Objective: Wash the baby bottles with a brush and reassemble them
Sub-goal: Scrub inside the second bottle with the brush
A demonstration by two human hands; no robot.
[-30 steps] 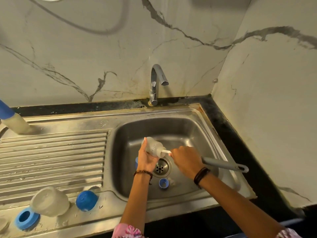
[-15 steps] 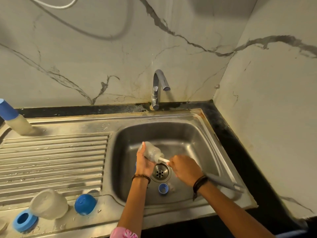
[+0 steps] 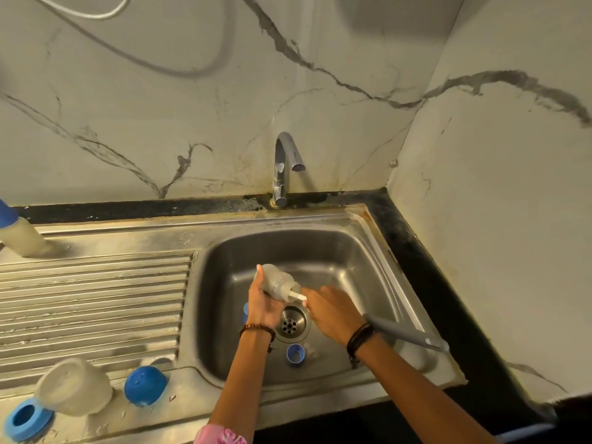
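No writing is legible anywhere. Over a stainless steel sink set in a black counter below marble-veined walls, the left hand curls its fingers around a clear baby bottle, while the right hand grips the grey brush, its head inside the bottle's mouth. A blue ring lies near the drain. Compared with half a second ago, the bottle and hands sit almost unchanged.

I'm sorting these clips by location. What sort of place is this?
Most likely a home kitchen: a stainless steel sink with a ribbed drainboard, a faucet against a marble-patterned wall, set in a black countertop.
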